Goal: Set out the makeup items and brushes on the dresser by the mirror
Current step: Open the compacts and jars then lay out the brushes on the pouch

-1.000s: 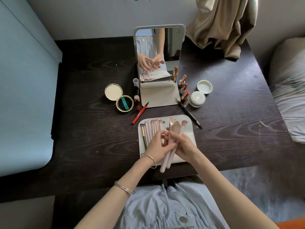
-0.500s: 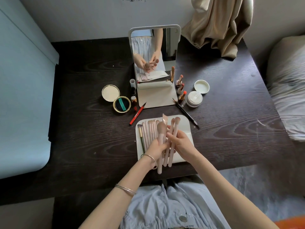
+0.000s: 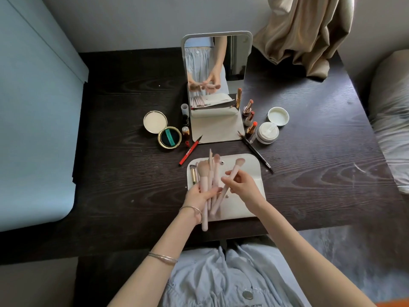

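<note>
Pink brushes (image 3: 207,187) bunched in left hand (image 3: 200,194), handles toward body; right hand (image 3: 241,185) pinches one brush (image 3: 228,185), angled toward the mirror (image 3: 215,85), over the pouch (image 3: 254,171).

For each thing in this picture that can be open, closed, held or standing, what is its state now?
Left hand: grips a bunch of pink brushes.
Right hand: pinches a single pink brush.
Brush pouch: open, flat on the dresser.
Mirror: standing upright.
Compact: open.
Cream jar: lid off, lying beside it.
Three lipsticks: uncapped, upright.
</note>
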